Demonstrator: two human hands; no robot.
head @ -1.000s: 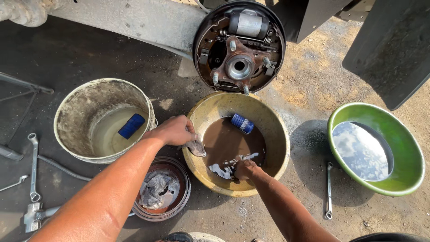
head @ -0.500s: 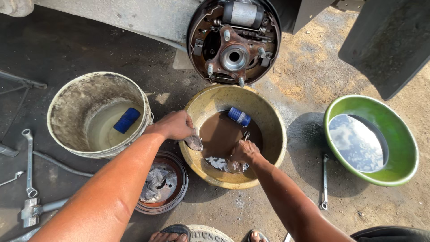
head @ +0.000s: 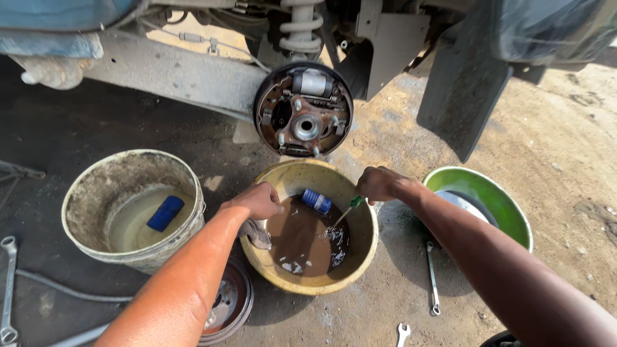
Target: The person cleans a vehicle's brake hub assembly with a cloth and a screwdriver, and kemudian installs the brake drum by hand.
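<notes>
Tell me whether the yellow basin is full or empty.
Partly full: brown liquid covers the yellow basin bottom, well below the rim, with a blue bottle floating in it.

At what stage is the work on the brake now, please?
Done: the drum is off and lies on the ground, so the brake assembly on the axle is bare. In hand: the right hand holds a green-handled tool over the brown liquid in the yellow basin; the left hand holds a rag at its rim. Left: the drum is not yet refitted.
</notes>
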